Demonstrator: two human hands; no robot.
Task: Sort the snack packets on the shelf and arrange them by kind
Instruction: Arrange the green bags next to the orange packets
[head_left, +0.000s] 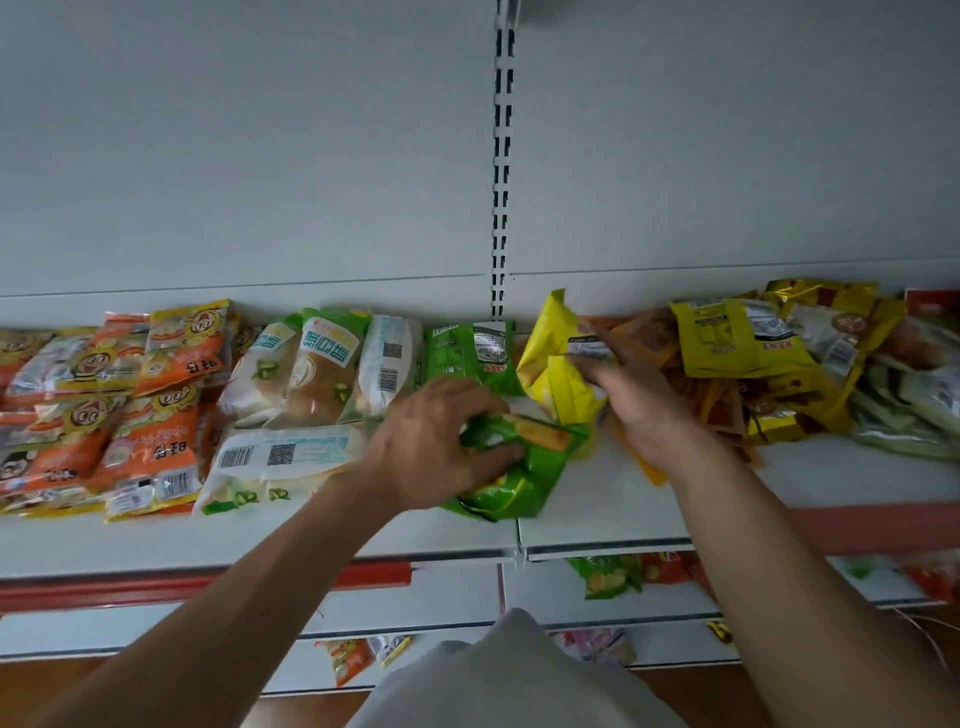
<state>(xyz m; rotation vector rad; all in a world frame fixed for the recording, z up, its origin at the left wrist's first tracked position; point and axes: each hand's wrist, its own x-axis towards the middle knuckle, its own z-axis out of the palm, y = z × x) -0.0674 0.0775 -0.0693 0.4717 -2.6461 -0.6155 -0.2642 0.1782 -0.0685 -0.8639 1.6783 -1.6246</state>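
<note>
My left hand (431, 441) grips a green chip packet (524, 467) lying near the middle of the white shelf (623, 519). My right hand (639, 400) holds a crumpled yellow packet (550, 364) just to its right, lifted a little off the shelf. Another green packet (470, 353) lies flat behind them by the back wall. Orange packets (104, 410) are stacked at the far left, with white-and-green bread packets (311, 374) beside them. A mixed heap of yellow and gold packets (769, 358) fills the right side.
A slotted upright (501, 156) divides the grey back wall. Red price strips (374, 574) edge the shelf front. Lower shelves hold a green packet (605, 574) and other loose packets (348, 660). Pale green packets (909, 410) lie at the far right.
</note>
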